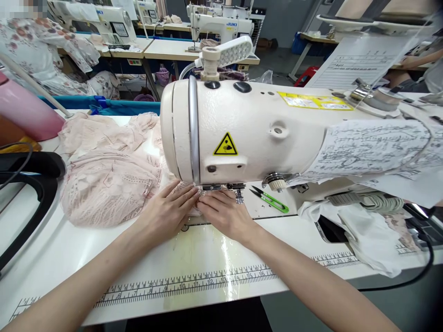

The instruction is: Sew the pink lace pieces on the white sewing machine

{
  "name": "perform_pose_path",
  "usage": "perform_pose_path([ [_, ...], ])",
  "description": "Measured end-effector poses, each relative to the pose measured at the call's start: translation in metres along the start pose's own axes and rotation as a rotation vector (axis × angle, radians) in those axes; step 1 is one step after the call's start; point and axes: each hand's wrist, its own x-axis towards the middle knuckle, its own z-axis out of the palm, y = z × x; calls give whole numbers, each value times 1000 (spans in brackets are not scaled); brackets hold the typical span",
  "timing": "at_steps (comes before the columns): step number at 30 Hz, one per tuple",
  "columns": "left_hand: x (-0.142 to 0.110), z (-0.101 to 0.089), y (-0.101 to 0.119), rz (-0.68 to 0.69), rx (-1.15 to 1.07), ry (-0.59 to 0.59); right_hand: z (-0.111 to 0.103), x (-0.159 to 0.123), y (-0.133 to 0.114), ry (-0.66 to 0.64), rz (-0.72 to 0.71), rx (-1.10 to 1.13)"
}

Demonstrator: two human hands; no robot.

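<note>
Pale pink lace fabric (110, 184) lies bunched on the left of a white sewing machine (256, 124), with red and dark thread ends on it. Part of the lace runs beneath the machine head. My left hand (168, 210) rests flat on this lace, fingers stretched toward the needle area. Close beside it, my right hand (224, 212) presses down on the fabric edge, its fingers extended and partly hidden under the head. The needle is out of sight behind the head and my fingers. Green thread snips (272, 200) lie just right of my right hand.
A printed ruler strip (183, 286) runs along the table's front. To the right are white cloth (367, 235), a dark phone-like device (330, 229) and handwritten papers (377, 145). A black curved frame (51, 184) stands left. A person in a floral sleeve (74, 46) sits beyond.
</note>
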Motion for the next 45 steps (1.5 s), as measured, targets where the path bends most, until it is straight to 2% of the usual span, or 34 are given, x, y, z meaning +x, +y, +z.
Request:
perform_pose_path([
  [14, -3, 2, -1, -78, -68, -36, -4, 4, -2, 44, -39, -23],
  [22, 1, 2, 9, -81, 39, -23, -3, 1, 2, 41, -40, 10],
  [38, 8, -2, 24, -133, 133, 10, -11, 1, 8, 34, -10, -92],
  [45, 8, -3, 26, -135, 154, 17, -11, -2, 11, 23, 64, -124],
])
